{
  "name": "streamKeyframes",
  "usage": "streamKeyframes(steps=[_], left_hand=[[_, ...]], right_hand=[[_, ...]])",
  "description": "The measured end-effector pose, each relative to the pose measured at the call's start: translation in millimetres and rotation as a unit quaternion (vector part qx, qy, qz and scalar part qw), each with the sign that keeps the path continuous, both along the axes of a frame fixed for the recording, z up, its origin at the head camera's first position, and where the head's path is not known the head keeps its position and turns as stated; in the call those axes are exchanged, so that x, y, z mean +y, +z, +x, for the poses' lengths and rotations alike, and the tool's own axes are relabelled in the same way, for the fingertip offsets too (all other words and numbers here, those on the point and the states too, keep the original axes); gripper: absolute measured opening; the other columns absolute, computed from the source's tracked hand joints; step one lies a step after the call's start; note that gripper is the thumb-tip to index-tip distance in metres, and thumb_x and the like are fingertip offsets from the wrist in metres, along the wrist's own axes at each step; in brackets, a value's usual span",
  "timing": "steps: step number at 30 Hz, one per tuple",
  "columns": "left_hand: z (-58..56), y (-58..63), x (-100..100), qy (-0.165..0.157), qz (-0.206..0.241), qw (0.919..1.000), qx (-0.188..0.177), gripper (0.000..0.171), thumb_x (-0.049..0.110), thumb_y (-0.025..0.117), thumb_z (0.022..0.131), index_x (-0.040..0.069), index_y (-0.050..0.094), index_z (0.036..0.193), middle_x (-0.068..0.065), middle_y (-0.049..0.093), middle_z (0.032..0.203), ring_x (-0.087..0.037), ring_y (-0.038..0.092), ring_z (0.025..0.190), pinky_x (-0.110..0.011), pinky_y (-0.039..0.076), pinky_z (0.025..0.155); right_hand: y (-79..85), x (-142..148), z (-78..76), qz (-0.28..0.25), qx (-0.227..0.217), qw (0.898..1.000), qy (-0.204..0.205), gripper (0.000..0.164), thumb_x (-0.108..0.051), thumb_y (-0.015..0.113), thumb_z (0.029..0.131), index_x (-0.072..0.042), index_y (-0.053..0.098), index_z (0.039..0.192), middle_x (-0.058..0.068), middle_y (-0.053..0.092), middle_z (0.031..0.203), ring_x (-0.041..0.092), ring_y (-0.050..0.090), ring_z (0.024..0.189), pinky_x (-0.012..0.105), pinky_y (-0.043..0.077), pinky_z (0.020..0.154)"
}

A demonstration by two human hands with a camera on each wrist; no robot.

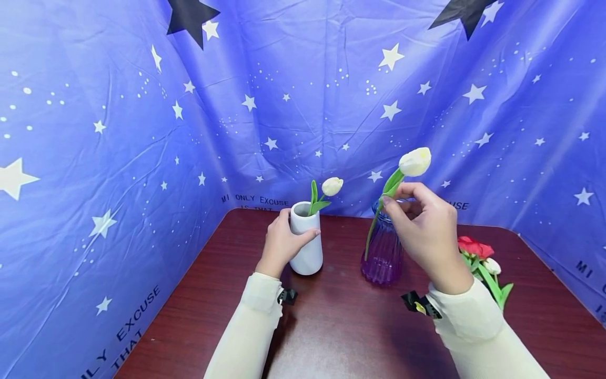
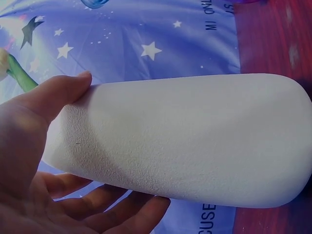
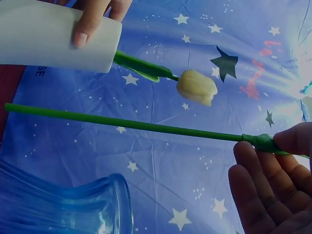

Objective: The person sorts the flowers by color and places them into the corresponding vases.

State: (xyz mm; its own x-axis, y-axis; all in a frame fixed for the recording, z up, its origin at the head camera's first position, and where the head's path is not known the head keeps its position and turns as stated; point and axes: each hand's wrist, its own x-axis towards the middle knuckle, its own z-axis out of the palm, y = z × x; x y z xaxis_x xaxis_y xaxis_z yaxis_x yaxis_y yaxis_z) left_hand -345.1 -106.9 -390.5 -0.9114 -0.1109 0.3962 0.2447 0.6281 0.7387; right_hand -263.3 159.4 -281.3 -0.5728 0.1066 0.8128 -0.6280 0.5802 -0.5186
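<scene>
My left hand (image 1: 282, 239) holds a white vase (image 1: 307, 255) upright near its rim, thumb on one side and fingers on the other. Out of that vase leans a white tulip (image 1: 332, 186) with green leaves. Higher up and to the right, my right hand (image 1: 428, 226) pinches a second white tulip (image 1: 415, 161) just below its leaves. Its long bare stem (image 3: 126, 125) hangs down, and the right wrist view shows it outside both vases. Behind the stem and right hand stands a glass vase (image 1: 382, 258), blue at the top and purple below.
Red and white flowers with green leaves (image 1: 487, 268) lie on the table's right side, partly hidden by the right forearm. A dark red wooden table (image 1: 331, 326) carries everything. Blue star-printed cloth (image 1: 303, 105) hangs behind and along both sides.
</scene>
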Motion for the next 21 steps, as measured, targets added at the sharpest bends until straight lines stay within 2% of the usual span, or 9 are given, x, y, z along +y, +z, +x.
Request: streamKeyframes(steps=[9, 21], left_hand=[[0.3, 1.4, -2, -0.001, -0.006, 0.9999, -0.009, 0.082, 0.055, 0.088, 0.074, 0.015, 0.056, 0.138, -0.006, 0.07, 0.12, -0.027, 0.068, 0.11, -0.046, 0.058, 0.091], [1.8, 2.8, -2, -0.015, -0.003, 0.9996, -0.024, 0.082, 0.053, 0.087, 0.076, 0.015, 0.053, 0.141, -0.007, 0.068, 0.123, -0.027, 0.067, 0.112, -0.047, 0.058, 0.092]], right_hand=[[2.9, -13, 0.2, -0.003, 0.006, 1.0, 0.027, 0.009, -0.01, 0.08, 0.089, -0.008, 0.073, 0.095, 0.007, 0.078, 0.079, -0.009, 0.066, 0.064, 0.009, 0.048, 0.055], [7.2, -28, -0.4, -0.007, 0.038, 0.997, 0.064, 0.012, -0.007, 0.079, 0.089, -0.003, 0.072, 0.099, 0.009, 0.079, 0.081, -0.011, 0.069, 0.07, 0.007, 0.051, 0.06]])
